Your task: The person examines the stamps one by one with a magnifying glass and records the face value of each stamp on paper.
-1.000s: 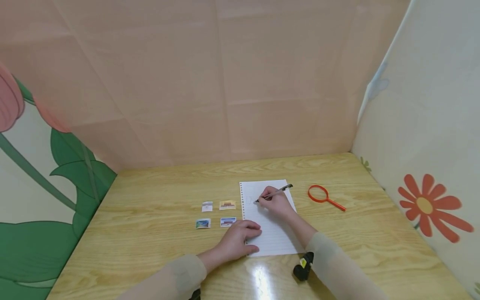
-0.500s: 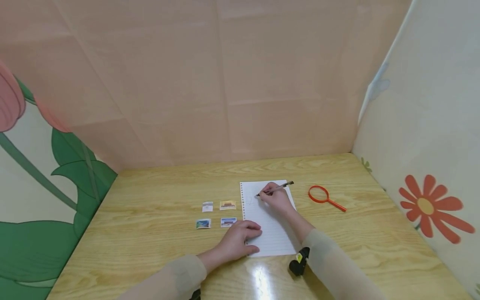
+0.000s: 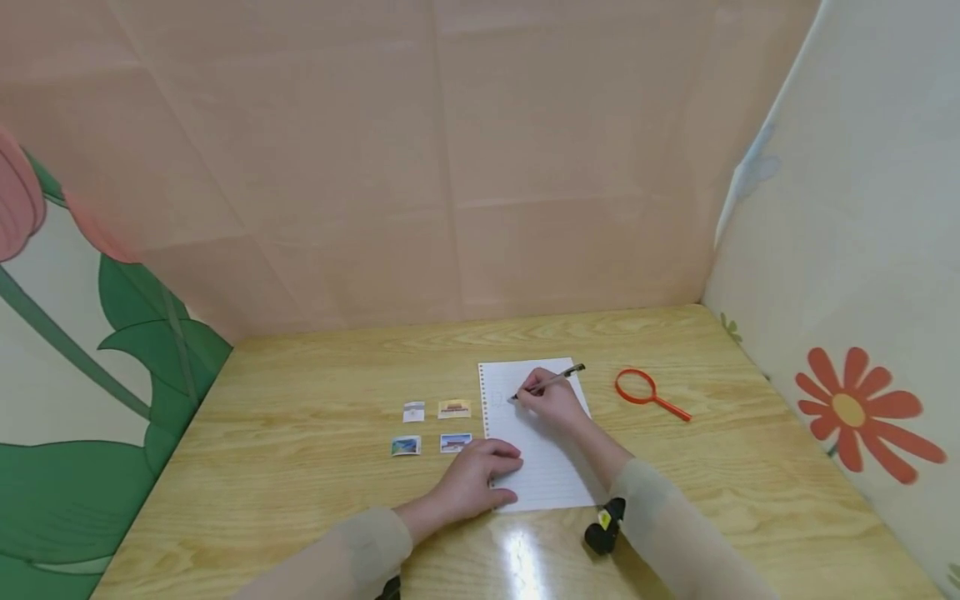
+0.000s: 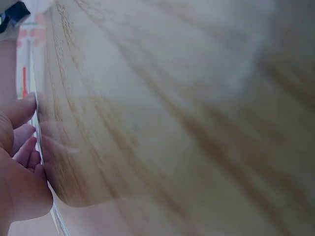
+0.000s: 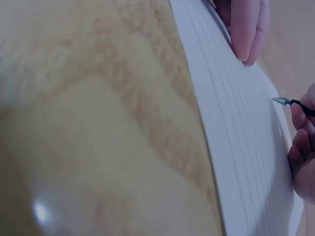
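In the head view my right hand (image 3: 553,402) pinches a pen (image 3: 557,379), tip down near the upper left of a lined sheet of paper (image 3: 543,475). Faint pen strokes show just left of the tip. The right wrist view catches the pen's pointed tip (image 5: 281,101) close to the page, held by curled fingers. My left hand (image 3: 474,479) rests on the sheet's lower left edge, its fingers and thumb spread. Beside that hand lies a small blue-and-white picture stamp (image 3: 454,442), partly near the knuckles.
Three more small stamps lie to the left: a grey-white one (image 3: 414,412), a yellow one (image 3: 453,408) and a blue-green one (image 3: 406,446). A red magnifying glass (image 3: 663,406) is right of the paper. Fabric walls border the wooden table (image 3: 300,433).
The right hand with the pen has shifted slightly over the page, up and then back down a little, and the faint marks by the tip have grown. The left hand stays in place.
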